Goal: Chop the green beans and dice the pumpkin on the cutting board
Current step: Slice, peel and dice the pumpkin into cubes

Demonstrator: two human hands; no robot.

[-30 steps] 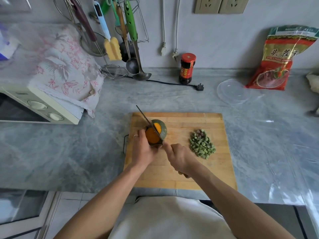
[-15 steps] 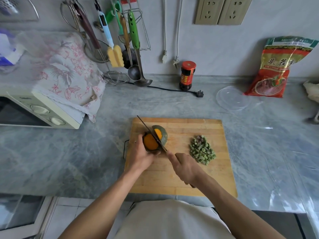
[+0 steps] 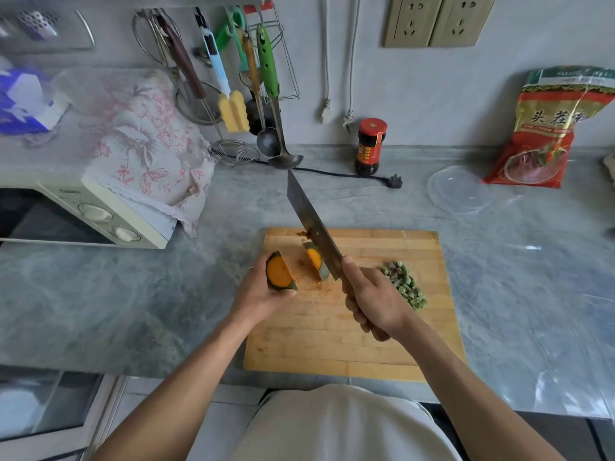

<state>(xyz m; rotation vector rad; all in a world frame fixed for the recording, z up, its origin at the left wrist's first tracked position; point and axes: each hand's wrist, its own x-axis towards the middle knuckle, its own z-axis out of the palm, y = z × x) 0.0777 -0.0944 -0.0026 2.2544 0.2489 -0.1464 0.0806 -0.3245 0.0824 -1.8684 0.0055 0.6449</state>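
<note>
Pumpkin split in two on the cutting board.

Left hand grips one pumpkin wedge, cut face up, over the board's left edge. Right hand wraps the knife handle, hiding it; the blade points away-left, partly covering the second wedge. Chopped green beans lie right of it.

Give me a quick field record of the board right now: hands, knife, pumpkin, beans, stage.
left hand: holds a pumpkin wedge at the board's left edge
right hand: grips the knife, blade pointing away
second wedge: on the board, beside the blade; contact unclear
beans: chopped, piled on the board's right side
stage: beans done; pumpkin in two pieces, not yet diced
</note>
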